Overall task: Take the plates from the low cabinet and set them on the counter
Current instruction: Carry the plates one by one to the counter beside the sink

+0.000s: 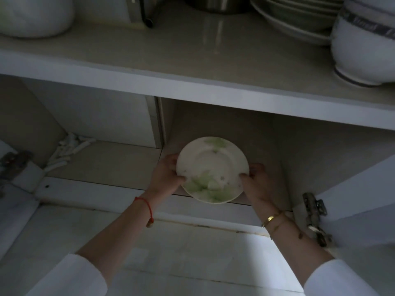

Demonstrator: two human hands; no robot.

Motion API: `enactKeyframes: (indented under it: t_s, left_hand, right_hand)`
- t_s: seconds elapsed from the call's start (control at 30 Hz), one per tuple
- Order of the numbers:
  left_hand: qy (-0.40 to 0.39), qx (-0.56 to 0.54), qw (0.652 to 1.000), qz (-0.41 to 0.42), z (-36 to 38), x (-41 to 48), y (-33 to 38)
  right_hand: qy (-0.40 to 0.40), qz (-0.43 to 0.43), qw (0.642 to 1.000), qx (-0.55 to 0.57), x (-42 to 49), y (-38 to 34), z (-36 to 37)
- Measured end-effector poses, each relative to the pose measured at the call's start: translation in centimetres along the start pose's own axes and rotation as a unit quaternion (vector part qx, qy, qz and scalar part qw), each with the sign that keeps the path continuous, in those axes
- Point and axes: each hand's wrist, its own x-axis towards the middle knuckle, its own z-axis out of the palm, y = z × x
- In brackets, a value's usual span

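Observation:
A small cream plate (212, 167) with green leaf marks is at the front of the low cabinet's right compartment (267, 142), tilted toward me. My left hand (165, 175) grips its left rim, thumb on the face. My right hand (257, 180) grips its right rim, thumb on the face too. Whether more plates lie under it is hidden. The counter (171, 58) runs above the cabinet opening.
On the counter stand a stack of white plates (299, 16), a white bowl with a blue band (363, 45), a metal pot (218, 5) and a white vessel (36, 16). White spoons (68, 150) lie in the left compartment. An open door with hinge (316, 216) is at right.

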Motion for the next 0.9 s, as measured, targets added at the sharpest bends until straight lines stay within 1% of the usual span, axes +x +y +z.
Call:
enactKeyframes:
  t_s: [0.1, 0.13, 0.2, 0.33, 0.43, 0.63, 0.83, 0.9]
  left_hand:
    - [0.013, -0.001, 1.000, -0.001, -2.5, -2.2, 0.0]
    - [0.014, -0.019, 1.000, -0.019, -3.7, -3.5, 0.2]
    - [0.019, -0.043, 0.998, -0.049, -5.7, -6.1, 0.6]
    - [0.026, -0.006, 0.997, -0.074, -10.5, -12.2, 3.2]
    - [0.026, 0.004, 0.995, -0.093, -14.0, -17.4, 6.5]
    - [0.010, 0.032, 0.994, -0.107, -21.6, -26.7, 17.6]
    - [0.002, -0.005, 0.998, -0.065, -28.0, -33.4, 30.4]
    - [-0.001, -0.030, 0.997, -0.069, -30.1, -35.1, 35.3]
  right_hand:
    - [-0.023, 0.026, 0.997, 0.066, -2.7, -0.4, 0.7]
    - [-0.032, 0.037, 0.996, 0.069, -4.0, -1.0, 0.7]
    - [-0.037, 0.037, 0.997, 0.059, -6.3, -2.2, 0.4]
    - [-0.068, 0.046, 0.996, 0.039, -12.2, -6.5, -1.7]
    - [-0.088, 0.070, 0.994, 0.019, -17.0, -10.3, -4.4]
    - [-0.081, 0.114, 0.990, 0.020, -26.5, -19.3, -11.4]
    - [-0.081, 0.114, 0.988, 0.069, -32.2, -31.5, -20.6]
    - [-0.075, 0.124, 0.986, 0.083, -33.5, -36.6, -24.5]
